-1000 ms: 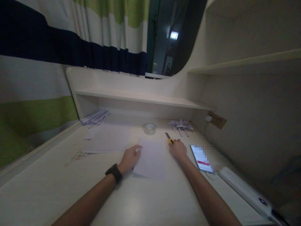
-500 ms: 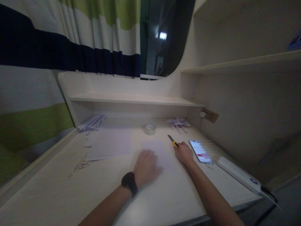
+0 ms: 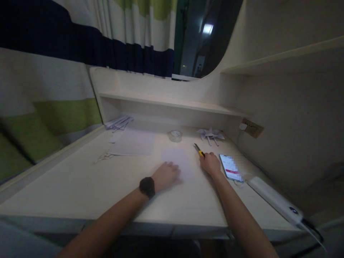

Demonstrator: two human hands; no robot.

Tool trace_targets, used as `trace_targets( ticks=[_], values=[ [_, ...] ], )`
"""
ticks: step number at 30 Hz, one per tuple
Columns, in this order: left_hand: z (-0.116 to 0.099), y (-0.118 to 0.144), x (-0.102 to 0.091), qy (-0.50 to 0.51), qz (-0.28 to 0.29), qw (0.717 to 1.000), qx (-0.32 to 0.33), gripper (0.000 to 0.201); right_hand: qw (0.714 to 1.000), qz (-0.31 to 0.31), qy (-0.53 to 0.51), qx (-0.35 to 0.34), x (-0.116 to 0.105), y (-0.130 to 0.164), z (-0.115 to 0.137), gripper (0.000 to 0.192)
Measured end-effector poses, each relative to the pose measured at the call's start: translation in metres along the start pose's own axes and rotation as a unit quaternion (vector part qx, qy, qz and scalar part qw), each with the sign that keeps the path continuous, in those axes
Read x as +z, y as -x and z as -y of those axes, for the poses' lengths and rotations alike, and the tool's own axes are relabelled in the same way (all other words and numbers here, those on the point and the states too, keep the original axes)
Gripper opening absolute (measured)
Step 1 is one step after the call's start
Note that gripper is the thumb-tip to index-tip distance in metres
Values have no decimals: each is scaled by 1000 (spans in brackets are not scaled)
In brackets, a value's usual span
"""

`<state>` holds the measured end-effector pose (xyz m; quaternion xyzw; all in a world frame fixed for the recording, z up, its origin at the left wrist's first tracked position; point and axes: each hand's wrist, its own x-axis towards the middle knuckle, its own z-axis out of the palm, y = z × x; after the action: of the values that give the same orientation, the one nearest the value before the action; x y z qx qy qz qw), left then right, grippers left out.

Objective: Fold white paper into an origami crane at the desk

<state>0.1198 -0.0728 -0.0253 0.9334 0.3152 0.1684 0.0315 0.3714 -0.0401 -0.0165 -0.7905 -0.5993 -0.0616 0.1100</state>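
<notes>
My left hand, with a dark watch on its wrist, lies over the near part of a pale sheet of paper. Its fingers are stretched out and apart. To the right of that sheet, my right hand is wrapped round the yellow handle of a utility knife. The knife's blade points away from me and to the left. Beyond the sheet sits a roll of clear tape. A folded paper flower rests farther back on the right.
At the left lie larger paper sheets, a bundle of folded paper strips and some thin tan pieces. On the right are a lit phone and a white power strip with a cable. A low shelf runs along the back.
The camera view has shifted, showing the desk's front edge. My left hand, blurred before, is now steadier on the sheet. My right hand keeps holding the utility knife.
</notes>
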Motion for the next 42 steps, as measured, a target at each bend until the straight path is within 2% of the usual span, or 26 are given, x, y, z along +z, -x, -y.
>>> trace_targets(
  ticks=[3, 6, 12, 15, 17, 20, 23, 26, 28, 31, 33, 37, 39, 42],
  values=[
    [-5, 1, -4, -10, 1, 1000, 10, 46, 996, -16, -80, 20, -1, 0, 1, 40],
    [-7, 3, -7, -15, -12, 1000, 10, 47, 970, -12, -238, 49, -2, -3, 3, 36],
    [-7, 3, -5, -2, -11, 1000, 24, 37, 912, 67, -405, 16, -2, -11, 2, 40],
    [-4, 3, -4, -10, -8, 1000, -3, 39, 873, 88, -479, 1, 1, -10, 1, 36],
    [-2, 3, -4, -10, -25, 999, -39, 43, 865, 81, -495, 5, 3, -10, 1, 32],
    [1, 2, -5, 26, -83, 990, -111, 41, 880, 57, -471, 13, 4, -13, 1, 30],
    [8, 0, -8, 61, -151, 966, -202, 37, 908, 41, -418, 8, 0, -14, 1, 28],
    [16, -2, -10, 41, -209, 934, -286, 36, 936, 37, -349, -14, -3, -9, 6, 23],
    [21, -3, -11, 23, -230, 920, -317, 31, 949, 51, -309, -42, -4, -2, 13, 21],
    [23, -3, -11, 33, -238, 918, -316, 23, 957, 66, -270, -85, -5, 9, 26, 21],
    [20, -3, -10, 43, -237, 921, -307, 20, 966, 52, -232, -98, -5, 15, 34, 25],
    [11, -2, -10, 23, -235, 924, -300, 18, 989, 29, -115, -83, -9, 22, 40, 30],
    [7, -2, -11, 15, -234, 928, -291, 17, 991, 31, -97, -89, -11, 22, 40, 30],
    [5, -1, -11, 23, -232, 932, -277, 17, 987, 31, -87, -135, -13, 25, 41, 29]
  ],
)
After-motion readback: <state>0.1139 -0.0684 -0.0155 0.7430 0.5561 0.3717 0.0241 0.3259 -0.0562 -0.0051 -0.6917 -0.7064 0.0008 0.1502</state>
